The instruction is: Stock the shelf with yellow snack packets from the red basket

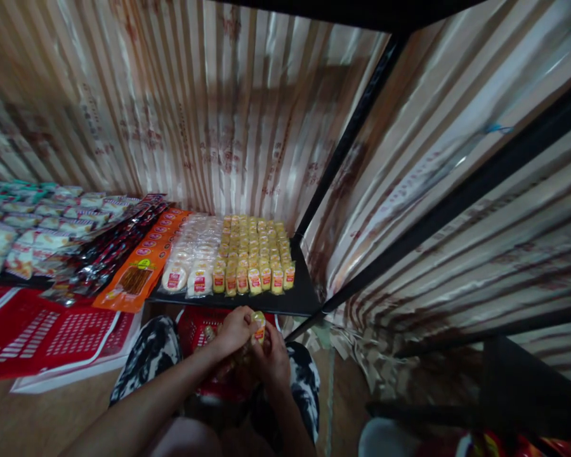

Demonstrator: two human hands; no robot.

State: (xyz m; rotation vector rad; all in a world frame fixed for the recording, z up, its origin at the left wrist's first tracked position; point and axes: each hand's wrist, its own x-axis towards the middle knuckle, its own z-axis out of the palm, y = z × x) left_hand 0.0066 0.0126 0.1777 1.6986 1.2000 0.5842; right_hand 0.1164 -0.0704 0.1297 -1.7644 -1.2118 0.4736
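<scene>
My left hand [234,331] and my right hand [272,357] are closed together around a small yellow snack packet [258,325] with a red label, held just below the front edge of a black shelf [295,299]. Under my hands sits a red basket [195,327] between my knees, holding more packets. On the shelf above, rows of the same yellow packets [254,251] stand beside rows of clear-wrapped white round snacks [193,254].
Orange packets [145,260], dark red-black packets [107,251] and pale packets [33,225] fill the shelf to the left. Red perforated trays [42,333] lie on the floor at left. Black shelf frame bars [352,127] and striped foil sheeting surround the shelf.
</scene>
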